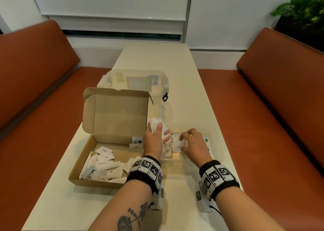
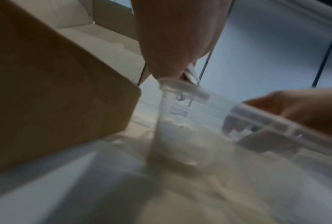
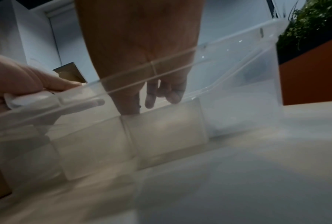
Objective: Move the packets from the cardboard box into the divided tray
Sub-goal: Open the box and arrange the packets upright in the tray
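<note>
At the centre of the frame, the left hand (image 1: 154,139) has its fingers curled round a bunch of white packets (image 1: 157,125), held over the left end of the clear divided tray (image 1: 218,143). The right hand (image 1: 194,143) pinches a pepper packet (image 1: 178,144) inside the tray's middle compartment. Left of them on the counter (image 1: 157,55), the open cardboard box (image 1: 84,162) holds many loose packets.

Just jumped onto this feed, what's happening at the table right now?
A person is sorting sachets out of the open cardboard box into the clear divided tray beside it. The left hand grips a bunch of white packets above the tray's left end. The right hand reaches down into a middle compartment, fingers on a pepper packet. Many packets still lie in the box. A clear lidded container sits behind it.
</note>
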Motion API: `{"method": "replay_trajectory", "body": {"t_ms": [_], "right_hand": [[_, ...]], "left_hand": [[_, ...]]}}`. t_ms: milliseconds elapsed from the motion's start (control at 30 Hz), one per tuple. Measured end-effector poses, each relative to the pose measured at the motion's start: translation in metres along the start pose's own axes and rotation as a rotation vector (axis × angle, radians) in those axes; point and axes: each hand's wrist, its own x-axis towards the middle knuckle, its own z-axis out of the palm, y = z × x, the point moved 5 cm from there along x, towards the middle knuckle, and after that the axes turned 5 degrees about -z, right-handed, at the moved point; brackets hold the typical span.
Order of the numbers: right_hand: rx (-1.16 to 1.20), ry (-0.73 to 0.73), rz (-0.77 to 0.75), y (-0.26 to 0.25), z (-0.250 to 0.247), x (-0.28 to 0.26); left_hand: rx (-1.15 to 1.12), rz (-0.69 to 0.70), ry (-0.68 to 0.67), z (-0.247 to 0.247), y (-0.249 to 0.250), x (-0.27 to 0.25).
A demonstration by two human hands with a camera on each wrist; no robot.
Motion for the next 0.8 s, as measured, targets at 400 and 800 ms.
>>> {"method": "replay_trajectory", "body": {"t_ms": [400,800], "right_hand": [[-0.023,-0.063,-0.006,0.0,0.007,0.0],[0.403,0.215,0.153,0.015,-0.009,0.0]], "left_hand": [[0.078,-0.008,-0.064,-0.001,-0.001,0.003],[-0.013,-0.375,-0.366,0.022,-0.011,-0.014]]}}
